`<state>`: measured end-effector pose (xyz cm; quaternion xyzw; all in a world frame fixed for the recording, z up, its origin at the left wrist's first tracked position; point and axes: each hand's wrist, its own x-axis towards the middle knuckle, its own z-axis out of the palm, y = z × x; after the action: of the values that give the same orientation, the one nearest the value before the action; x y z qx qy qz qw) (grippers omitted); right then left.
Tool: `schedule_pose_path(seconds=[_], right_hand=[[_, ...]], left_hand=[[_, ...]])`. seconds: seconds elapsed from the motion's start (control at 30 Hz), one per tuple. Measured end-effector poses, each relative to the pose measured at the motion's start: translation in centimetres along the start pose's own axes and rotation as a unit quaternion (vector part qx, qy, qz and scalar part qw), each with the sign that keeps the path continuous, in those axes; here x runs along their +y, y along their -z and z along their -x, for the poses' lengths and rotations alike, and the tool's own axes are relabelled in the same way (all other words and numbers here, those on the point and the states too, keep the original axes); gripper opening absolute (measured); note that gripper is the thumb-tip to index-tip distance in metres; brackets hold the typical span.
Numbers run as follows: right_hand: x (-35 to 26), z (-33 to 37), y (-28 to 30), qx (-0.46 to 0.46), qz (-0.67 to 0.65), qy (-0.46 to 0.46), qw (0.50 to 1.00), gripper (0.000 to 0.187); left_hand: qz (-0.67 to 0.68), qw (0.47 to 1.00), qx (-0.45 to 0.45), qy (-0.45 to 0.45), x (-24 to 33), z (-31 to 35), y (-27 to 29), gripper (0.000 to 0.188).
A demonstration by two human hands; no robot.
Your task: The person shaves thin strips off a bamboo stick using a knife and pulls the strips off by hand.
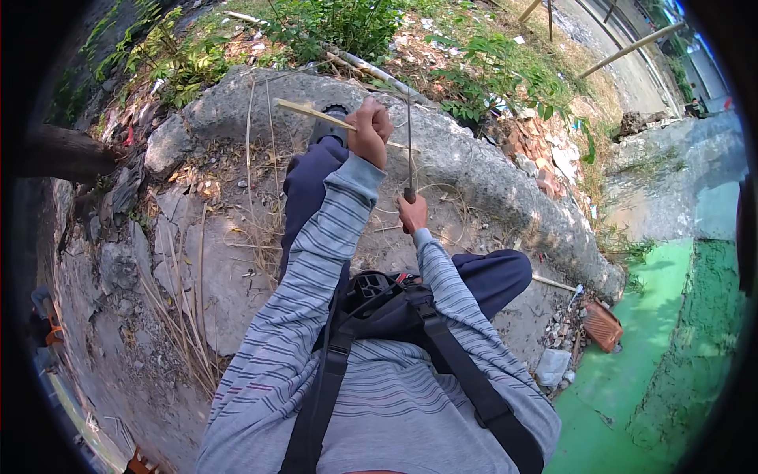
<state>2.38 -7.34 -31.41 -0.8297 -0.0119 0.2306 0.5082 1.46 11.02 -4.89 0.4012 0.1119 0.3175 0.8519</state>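
Observation:
My left hand (369,130) is closed around a pale split strip of bamboo (304,110), its wider end sticking out to the left above my shoe (330,125). A thinner end of the strip shows to the right of the fist, beside the blade. Lower and to the right, my right hand (413,213) grips the dark handle of a long, narrow knife (409,150). The blade points away from me, seen nearly edge-on. From this view I cannot tell whether blade and strip touch.
A rough concrete kerb (489,170) curves in front of me, with green plants (335,28) and rubble beyond it. Long bamboo strips (193,304) lie on the ground at left. An orange-brown ridged block (602,325) lies by the green-painted surface (632,371) at right.

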Motion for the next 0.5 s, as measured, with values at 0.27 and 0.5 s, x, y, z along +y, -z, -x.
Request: schedule_pose_path(seconds=[0.27, 0.5], right_hand=[[1.6, -0.9, -1.0, -0.018, -0.045, -0.041, 0.998, 0.027], [-2.5, 1.1, -1.1, -0.054, -0.042, 0.038, 0.997, 0.025]], left_hand=[[-0.001, 0.999, 0.042, -0.018, 0.2, -0.5, -0.4, 0.054], [0.000, 0.997, 0.067, -0.041, 0.4, -0.8, 1.2, 0.054]])
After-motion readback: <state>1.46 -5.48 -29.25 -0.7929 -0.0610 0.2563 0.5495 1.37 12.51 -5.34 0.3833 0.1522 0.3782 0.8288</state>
